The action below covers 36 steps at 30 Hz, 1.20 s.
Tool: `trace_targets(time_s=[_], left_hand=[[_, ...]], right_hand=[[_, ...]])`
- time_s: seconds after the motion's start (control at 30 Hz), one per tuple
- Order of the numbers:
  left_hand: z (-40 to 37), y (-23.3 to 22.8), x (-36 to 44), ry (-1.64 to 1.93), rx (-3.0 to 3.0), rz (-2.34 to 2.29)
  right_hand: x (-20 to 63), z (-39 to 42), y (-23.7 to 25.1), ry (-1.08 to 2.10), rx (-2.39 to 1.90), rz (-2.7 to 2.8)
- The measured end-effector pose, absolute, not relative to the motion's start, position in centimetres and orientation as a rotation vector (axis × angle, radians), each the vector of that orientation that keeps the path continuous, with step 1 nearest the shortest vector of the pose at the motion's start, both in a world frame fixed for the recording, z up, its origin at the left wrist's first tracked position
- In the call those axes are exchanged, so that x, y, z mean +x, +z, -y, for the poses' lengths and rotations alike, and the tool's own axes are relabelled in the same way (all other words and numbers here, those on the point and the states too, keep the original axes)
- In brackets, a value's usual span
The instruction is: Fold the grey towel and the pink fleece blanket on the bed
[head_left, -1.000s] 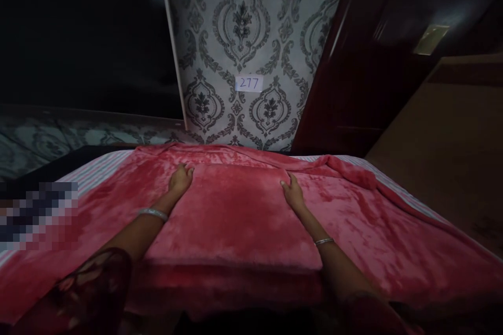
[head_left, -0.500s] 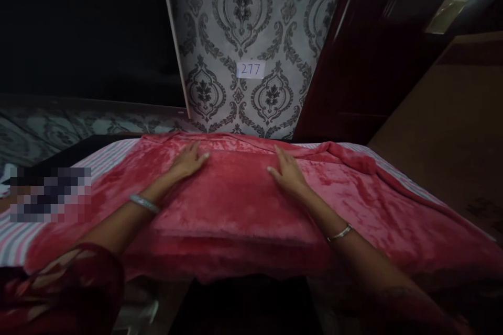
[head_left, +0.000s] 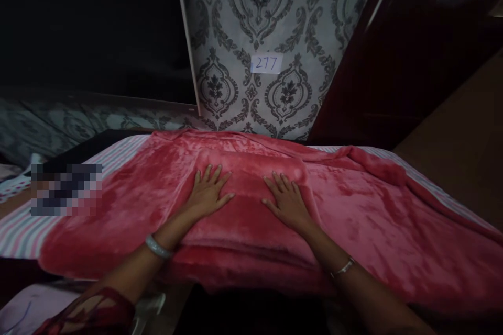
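Red plush blanket (head_left: 353, 220), folded over itself into a thick raised pad at the middle, lies spread across a bed whose striped sheet (head_left: 23, 235) shows at the left edge and again along the far right. In the head view both hands rest flat on the top of that folded pad, palms down and fingers spread, gripping nothing. The left hand (head_left: 207, 196) lies on the left part of the pad with its fingers pointing away toward the wall, a pale bangle (head_left: 157, 246) on its wrist; the right hand (head_left: 288, 202) lies just beside it to the right, the two close together but not touching, with a thin bracelet (head_left: 343, 268) on its wrist. A loose rolled fold of the blanket (head_left: 373, 165) runs off to the far right. Behind the bed stands a wall with grey damask wallpaper (head_left: 243, 15), and a small paper label reading 277 (head_left: 266, 63) is stuck to it. A dark wooden door (head_left: 401, 63) stands to the right.
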<state>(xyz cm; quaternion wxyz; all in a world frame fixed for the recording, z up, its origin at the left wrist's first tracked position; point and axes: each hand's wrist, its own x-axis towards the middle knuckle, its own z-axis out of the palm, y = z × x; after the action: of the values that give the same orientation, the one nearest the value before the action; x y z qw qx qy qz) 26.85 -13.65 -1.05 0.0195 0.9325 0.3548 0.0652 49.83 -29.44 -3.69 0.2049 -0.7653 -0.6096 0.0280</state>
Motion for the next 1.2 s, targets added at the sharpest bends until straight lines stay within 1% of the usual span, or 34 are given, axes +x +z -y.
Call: trace_targets(time_s=[0.17, 0.37, 0.63, 0.9, 1.2], left_hand=[[14.2, -1.1, 26.6, 0.199, 2.877, -1.063], [14.6, -2.1, 25.9, 0.312, 2.803, -0.983], [14.9, -2.5, 25.8, 0.370, 2.739, -0.953], [14.9, -2.4, 25.6, 0.375, 2.698, -0.919], [15.0, -2.6, 25.5, 0.424, 2.671, -0.898]], right_hand=[[50.2, 29.3, -5.5, -0.044, -2.172, 1.771], [51.7, 28.9, -8.6, -0.357, -2.094, 1.836], [52.3, 28.9, -9.8, -0.567, -2.009, 1.885], [53.4, 28.6, -10.6, -0.613, -1.918, 1.899], [53.7, 28.9, -11.2, -0.494, -1.940, 1.863]])
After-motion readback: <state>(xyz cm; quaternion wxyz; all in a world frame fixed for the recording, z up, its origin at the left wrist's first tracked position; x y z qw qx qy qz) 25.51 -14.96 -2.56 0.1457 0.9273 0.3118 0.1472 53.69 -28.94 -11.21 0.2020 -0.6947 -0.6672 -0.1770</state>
